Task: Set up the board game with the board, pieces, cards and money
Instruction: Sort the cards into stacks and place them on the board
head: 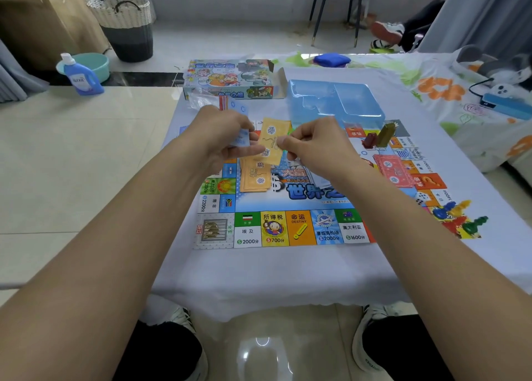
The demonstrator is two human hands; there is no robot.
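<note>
The game board (276,228) lies flat on the white-covered table. Above it my right hand (313,146) pinches an orange banknote (272,139), which my left hand (223,134) also touches while gripping a stack of pale blue notes (241,137). A pile of orange notes (254,177) rests on the board's left part, and pink notes (394,170) lie on its right. Red and olive house pieces (378,137) stand near the far right corner. A white die (420,198) and coloured pawns (457,215) lie at the board's right edge.
The opened game box (230,78) and a clear blue plastic insert (334,104) sit at the table's far side, with a blue cloth (331,60) behind. A blue device with a cable (506,101) lies at the right. My shoes (371,340) show under the near edge.
</note>
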